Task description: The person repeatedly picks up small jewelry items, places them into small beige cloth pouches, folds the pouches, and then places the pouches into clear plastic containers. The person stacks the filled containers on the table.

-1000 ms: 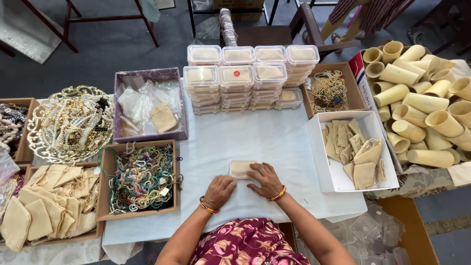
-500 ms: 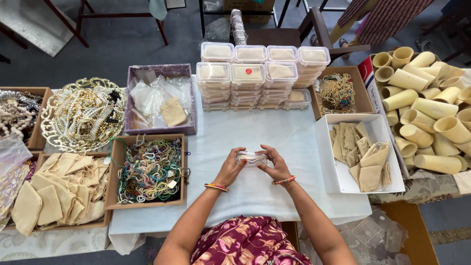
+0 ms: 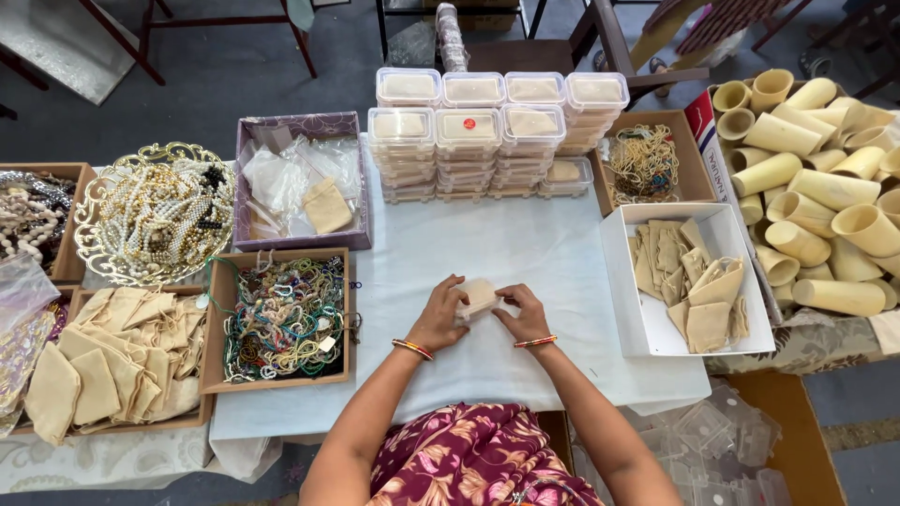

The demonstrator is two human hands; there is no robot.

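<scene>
Both my hands hold one small clear plastic box [image 3: 479,295] with a beige pouch inside, just above the white table cover [image 3: 525,248]. My left hand [image 3: 441,314] grips its left side and my right hand [image 3: 523,315] its right side. Each wrist wears bangles. Behind the hands rise stacks of the same filled clear boxes [image 3: 497,131]. A white box of beige pouches [image 3: 689,281] sits to the right.
A cardboard tray of coloured bead strings [image 3: 284,317] and a tray of beige pouches [image 3: 112,361] lie at left. Behind them stand a purple box of plastic bags [image 3: 302,183] and a gold basket of pearl strands [image 3: 155,214]. Cream tubes [image 3: 816,201] fill the right.
My hands pressed flat on the pouch on the table, then lifted the small box between them and shifted it slightly forward.
</scene>
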